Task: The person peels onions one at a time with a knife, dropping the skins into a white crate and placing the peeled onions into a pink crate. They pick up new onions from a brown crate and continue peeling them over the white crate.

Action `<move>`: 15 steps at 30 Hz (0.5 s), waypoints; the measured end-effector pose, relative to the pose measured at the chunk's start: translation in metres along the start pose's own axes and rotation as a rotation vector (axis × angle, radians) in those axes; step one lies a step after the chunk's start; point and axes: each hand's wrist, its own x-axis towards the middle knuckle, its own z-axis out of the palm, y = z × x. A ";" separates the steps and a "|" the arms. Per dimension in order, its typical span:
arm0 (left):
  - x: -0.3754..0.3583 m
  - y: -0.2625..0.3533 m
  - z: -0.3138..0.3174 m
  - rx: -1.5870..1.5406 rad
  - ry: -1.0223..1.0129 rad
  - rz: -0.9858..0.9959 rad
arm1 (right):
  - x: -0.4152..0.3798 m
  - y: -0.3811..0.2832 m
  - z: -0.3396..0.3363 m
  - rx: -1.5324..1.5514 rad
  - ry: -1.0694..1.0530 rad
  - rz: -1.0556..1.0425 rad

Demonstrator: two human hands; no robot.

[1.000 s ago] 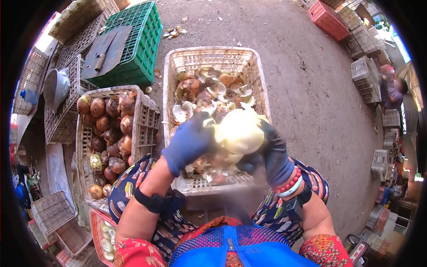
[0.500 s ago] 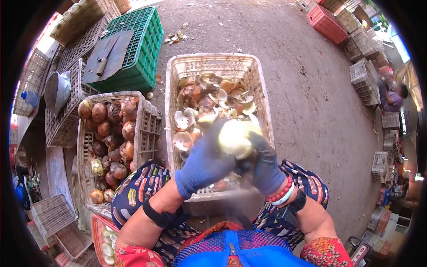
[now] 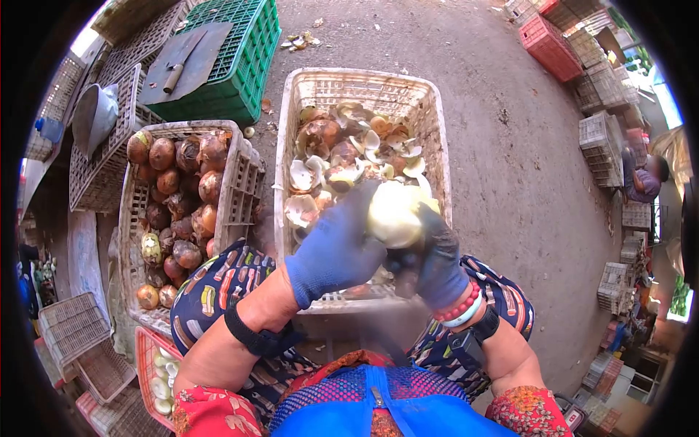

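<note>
A pale, peeled onion (image 3: 395, 217) is held over a dirty white plastic crate (image 3: 364, 89). My left hand (image 3: 336, 251), in a blue knitted glove, closes on the onion's left side, fingers blurred. From the right, my right hand (image 3: 441, 264), in a darkened blue glove, is closed against the same onion. Whether it also holds a small tool is hidden. Below the hands, the crate contains onion skins (image 3: 373, 142) and brown outer layers. To the left, another crate (image 3: 244, 186) is filled with unpeeled brown onions (image 3: 186, 253).
A red crate (image 3: 144, 368) with white peeled onions (image 3: 162, 386) stands by my left leg. A green crate (image 3: 244, 80) with a dark flat sheet (image 3: 186, 62) on top is at the upper left. Stacked crates (image 3: 601, 142) and a seated person (image 3: 644, 182) are at far right.
The view has shifted, so the crates sit slightly higher in it. Both hands still hold the onion over the crate, slightly farther right in the picture.
</note>
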 end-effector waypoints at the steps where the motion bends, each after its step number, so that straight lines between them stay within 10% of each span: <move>1: 0.001 0.002 -0.003 -0.017 -0.028 -0.017 | -0.002 -0.001 0.001 -0.008 0.010 -0.015; 15: -0.003 -0.010 0.001 -0.459 0.047 -0.259 | 0.005 0.003 -0.002 0.034 -0.029 -0.054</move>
